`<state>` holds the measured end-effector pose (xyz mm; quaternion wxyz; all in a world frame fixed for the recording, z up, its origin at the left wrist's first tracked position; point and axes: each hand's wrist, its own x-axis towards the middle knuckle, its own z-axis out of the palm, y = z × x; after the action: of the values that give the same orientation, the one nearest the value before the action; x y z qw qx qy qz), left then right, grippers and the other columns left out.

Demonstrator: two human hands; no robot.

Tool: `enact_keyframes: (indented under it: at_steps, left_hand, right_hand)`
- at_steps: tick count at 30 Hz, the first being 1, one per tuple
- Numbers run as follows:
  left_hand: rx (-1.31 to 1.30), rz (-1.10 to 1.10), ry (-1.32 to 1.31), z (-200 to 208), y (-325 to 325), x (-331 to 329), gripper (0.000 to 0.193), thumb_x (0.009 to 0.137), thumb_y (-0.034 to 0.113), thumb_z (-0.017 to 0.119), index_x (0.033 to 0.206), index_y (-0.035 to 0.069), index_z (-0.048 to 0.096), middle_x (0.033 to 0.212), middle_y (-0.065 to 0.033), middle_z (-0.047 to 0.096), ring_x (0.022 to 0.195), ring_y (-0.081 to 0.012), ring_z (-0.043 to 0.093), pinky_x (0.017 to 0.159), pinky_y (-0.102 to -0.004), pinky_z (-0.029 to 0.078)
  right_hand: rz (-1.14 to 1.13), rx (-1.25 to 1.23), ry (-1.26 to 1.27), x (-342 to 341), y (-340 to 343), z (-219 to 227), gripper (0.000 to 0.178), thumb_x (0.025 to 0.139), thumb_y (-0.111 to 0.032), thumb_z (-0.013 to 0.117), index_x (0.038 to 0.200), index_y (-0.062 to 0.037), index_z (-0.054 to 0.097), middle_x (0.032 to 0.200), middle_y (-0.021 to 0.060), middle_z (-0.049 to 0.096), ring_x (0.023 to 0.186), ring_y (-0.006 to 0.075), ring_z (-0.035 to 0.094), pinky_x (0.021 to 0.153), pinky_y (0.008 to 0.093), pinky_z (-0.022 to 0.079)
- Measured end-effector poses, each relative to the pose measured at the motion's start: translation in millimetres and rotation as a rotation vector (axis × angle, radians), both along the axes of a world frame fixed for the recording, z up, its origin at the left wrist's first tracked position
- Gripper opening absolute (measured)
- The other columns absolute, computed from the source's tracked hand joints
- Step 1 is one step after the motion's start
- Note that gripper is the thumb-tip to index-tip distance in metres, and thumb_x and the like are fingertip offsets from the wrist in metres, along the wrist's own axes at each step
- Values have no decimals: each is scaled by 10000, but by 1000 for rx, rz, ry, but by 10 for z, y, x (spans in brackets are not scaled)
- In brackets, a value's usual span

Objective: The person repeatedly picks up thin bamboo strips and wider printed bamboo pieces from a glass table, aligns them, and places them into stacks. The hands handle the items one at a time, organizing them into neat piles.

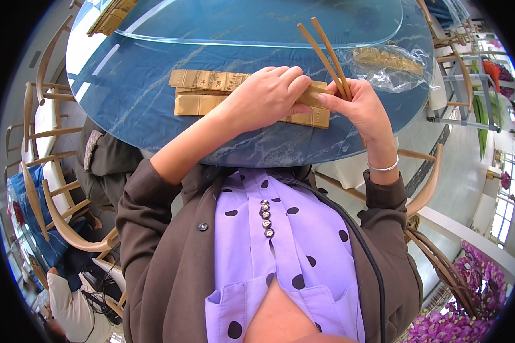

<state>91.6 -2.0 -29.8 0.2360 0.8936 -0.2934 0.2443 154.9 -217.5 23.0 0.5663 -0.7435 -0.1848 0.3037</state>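
My right hand (363, 111) is closed around a pair of wooden chopsticks (325, 54) that point up and away to the left. Its thumb also pinches the open end of a gold paper chopstick sleeve (313, 95). The other part of that sleeve is gripped by my left hand (272, 91), whose fingers are curled over it. Whether the chopstick ends touch the sleeve, my right fingers hide. Beneath my hands, flat gold sleeves (197, 105) lie in loose overlapping stacks on the blue marbled tabletop (240, 143).
Beyond my right hand lies a clear plastic bag (377, 77) with gold sleeves in it. A glass turntable (257, 26) covers the table's far side. More gold sleeves (111, 17) sit at far left. Wooden chairs (77, 243) surround the table; a person in white (68, 308) is at lower left.
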Motion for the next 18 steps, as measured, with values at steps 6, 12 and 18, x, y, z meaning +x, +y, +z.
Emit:
enact_keyframes:
  at_steps: [6,12,18]
  left_hand:
    - [-18,-19,19,11,-35,-8,356,903,322,672,1063,31,545,918,-89,558,871,-263,621,769,-362,508]
    - [-40,-17,161,-19,-9,-7,389,897,280,700,1147,10,573,986,-118,548,930,-286,602,836,-390,514]
    - [88,74,-38,-80,12,54,325,907,319,673,1027,30,582,911,-69,536,907,-222,583,790,-365,498]
  right_hand:
    - [11,-39,-33,47,1,-73,237,850,-208,824,833,-11,693,668,-64,527,599,33,426,541,217,307]
    - [30,-122,-19,168,-60,-141,234,840,-190,834,859,-4,693,728,-7,625,648,53,513,595,210,385]
    - [-5,-141,-79,208,-26,-167,303,812,-273,860,773,-25,691,648,-46,545,594,42,446,546,225,324]
